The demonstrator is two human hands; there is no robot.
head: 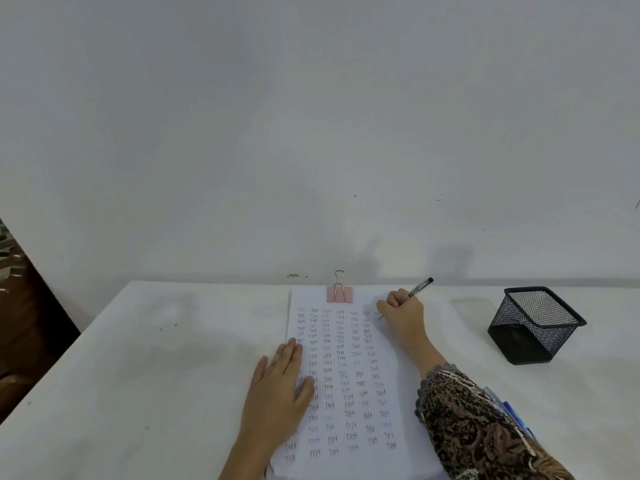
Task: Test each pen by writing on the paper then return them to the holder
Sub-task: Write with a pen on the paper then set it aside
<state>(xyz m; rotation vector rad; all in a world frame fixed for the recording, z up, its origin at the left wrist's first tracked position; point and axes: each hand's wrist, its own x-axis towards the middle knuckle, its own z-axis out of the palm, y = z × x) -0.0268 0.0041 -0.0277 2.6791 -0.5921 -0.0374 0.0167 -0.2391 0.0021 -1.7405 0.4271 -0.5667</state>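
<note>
Right hand (401, 311) pinched round pen (420, 287), writing far right on paper (405, 368). Left hand (277, 386) flat, fingers together, pinning sheet. Pen light, stiff, kinda slick; best gripped low near tip.

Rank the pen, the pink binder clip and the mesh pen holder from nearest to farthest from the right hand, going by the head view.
1. Pen: gripped in the right hand itself.
2. Pink binder clip: to its left, at the paper's top edge.
3. Mesh pen holder: off to its right on the table.
</note>
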